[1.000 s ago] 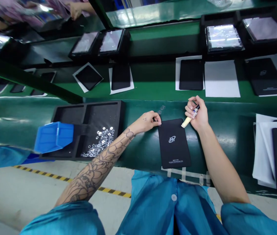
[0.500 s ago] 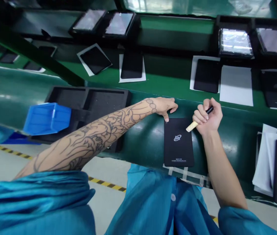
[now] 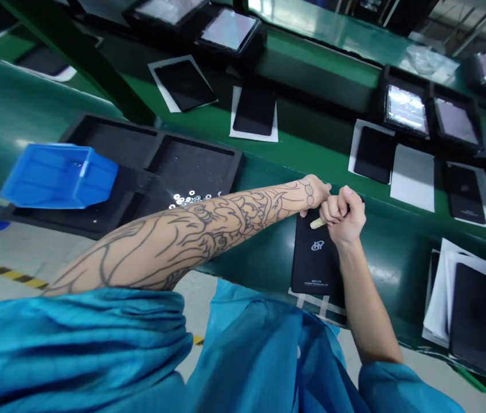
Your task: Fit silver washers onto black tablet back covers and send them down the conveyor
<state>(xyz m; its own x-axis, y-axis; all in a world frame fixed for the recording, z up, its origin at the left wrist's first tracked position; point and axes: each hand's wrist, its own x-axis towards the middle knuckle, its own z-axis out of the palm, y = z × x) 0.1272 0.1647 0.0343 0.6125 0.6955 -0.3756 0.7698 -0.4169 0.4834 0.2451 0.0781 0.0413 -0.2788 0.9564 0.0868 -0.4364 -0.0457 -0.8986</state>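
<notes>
A black tablet back panel (image 3: pixel 315 267) lies on the green belt, with a silver logo on it. My left hand (image 3: pixel 314 196) rests at its top edge, one fingertip on the panel and the other fingers partly hidden behind my right hand. My right hand (image 3: pixel 344 214) is closed around a slim black tool with a cream tip (image 3: pixel 317 223). That tip juts out over the panel's upper part, and its body is mostly hidden in my fist.
On the left sit a black foam tray (image 3: pixel 191 169) holding small silver washers and a blue plastic bin (image 3: pixel 60 176). Stacked dark panels on white sheets (image 3: pixel 475 318) lie to the right. Further panels and framed screens stand on the higher green belt (image 3: pixel 312 71).
My left hand has slid right along the panel's top edge, its forearm now crossing in front of the tray. My right hand has come in over the panel, and the view has tilted.
</notes>
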